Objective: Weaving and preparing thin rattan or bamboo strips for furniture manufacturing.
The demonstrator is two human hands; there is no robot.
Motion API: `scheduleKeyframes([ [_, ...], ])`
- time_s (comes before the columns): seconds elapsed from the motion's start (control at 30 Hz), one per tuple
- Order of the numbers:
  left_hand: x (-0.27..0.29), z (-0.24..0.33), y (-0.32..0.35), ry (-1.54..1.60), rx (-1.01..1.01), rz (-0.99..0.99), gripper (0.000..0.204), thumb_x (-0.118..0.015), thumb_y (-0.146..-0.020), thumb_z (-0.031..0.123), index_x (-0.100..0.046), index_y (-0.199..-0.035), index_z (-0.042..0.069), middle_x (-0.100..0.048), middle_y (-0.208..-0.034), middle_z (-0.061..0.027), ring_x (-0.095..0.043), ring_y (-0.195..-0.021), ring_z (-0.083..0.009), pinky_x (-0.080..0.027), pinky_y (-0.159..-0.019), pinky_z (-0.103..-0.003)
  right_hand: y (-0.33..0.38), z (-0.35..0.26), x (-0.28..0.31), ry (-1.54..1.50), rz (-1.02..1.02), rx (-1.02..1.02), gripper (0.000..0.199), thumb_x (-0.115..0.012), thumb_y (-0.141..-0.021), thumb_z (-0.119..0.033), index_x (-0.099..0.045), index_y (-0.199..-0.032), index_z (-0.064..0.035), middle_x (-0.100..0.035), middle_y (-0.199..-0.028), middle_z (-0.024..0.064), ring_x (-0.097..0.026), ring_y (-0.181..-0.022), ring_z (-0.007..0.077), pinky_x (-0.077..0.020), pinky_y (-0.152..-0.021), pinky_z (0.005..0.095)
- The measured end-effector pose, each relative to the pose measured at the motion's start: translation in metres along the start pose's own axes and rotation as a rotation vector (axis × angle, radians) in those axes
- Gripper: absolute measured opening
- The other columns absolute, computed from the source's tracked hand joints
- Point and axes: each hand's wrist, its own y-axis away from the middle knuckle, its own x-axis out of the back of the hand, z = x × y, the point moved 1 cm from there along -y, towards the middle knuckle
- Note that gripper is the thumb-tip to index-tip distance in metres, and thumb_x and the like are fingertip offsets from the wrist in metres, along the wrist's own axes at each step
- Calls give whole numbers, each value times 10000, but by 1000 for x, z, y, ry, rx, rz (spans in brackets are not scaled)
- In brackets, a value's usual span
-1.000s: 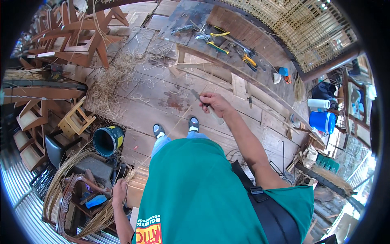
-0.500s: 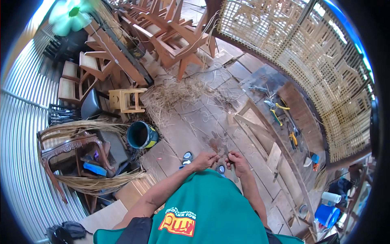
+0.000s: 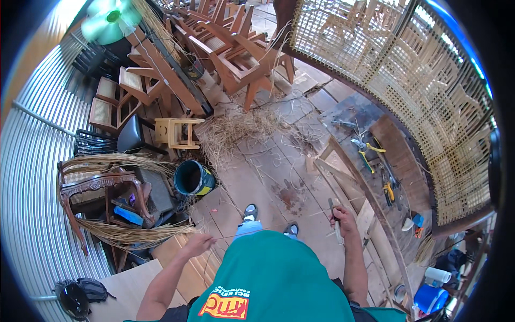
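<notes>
I'm getting bright daylight, with glare whitening gaps in the cane panel point(image 3: 456, 166) and sheen along the corrugated wall point(image 3: 32, 177); straight edges bow outward (my corners go black), and the fan point(image 3: 102, 29) looks soft.

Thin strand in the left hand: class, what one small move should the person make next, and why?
Probably bring the left hand nearer the right hand, so the thin strand can be worked with the flat tool. The left pinches the strand, the right grips the tool, and the hands are well apart; the strand's far end is hard to make out.
</notes>
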Motion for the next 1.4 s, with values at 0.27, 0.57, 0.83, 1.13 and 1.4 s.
scheduleKeyframes([
  [0.27,66,-124,140,-588,282,109,354,-703,-1220,349,-890,-1166,53,-858,-1081,-289,-816,-999,-553,-644,-899,-625,17,-20,130,-69,145,81,321,-802,-1202,-179,-766,-1449,22,-799,-1018,98,-762,-767,206,-625,-667,379],
  [0.57,3,72,-130,-673,-187,-366,331,-692,-1236,340,-855,-1152,65,-844,-1076,-241,-802,-971,-471,-638,-873,-599,19,-129,262,-171,389,312,202,-804,-1229,-185,-770,-1408,-98,-840,-1019,95,-759,-752,147,-611,-648,354],
  [0.83,-44,100,-118,-690,-208,-446,312,-681,-1252,332,-821,-1138,78,-830,-1072,-193,-787,-944,-390,-632,-847,-574,-18,-160,313,721,582,506,531,-916,-1080,-199,-763,-1575,-80,-876,-1121,149,-854,-953,277,-674,-822,444],
  [1.13,-70,6,6,-610,-62,-318,297,-668,-1270,322,-782,-1122,92,-815,-1066,-140,-771,-913,-298,-625,-817,-545,-46,-238,381,1502,1053,732,442,-723,-1081,-124,-861,-1472,-276,-850,-1469,165,-819,-1350,425,-623,-1064,702],
  [1.4,-66,197,-206,1237,61,264,459,-867,-1134,8,-604,-1510,21,-748,-1608,-239,-837,-1362,-364,-699,-1194,-492,-94,-137,67,677,525,925,444,-663,-1319,-408,-782,-1556,-52,-858,-1334,162,-825,-1269,326,-651,-1110,487],
])
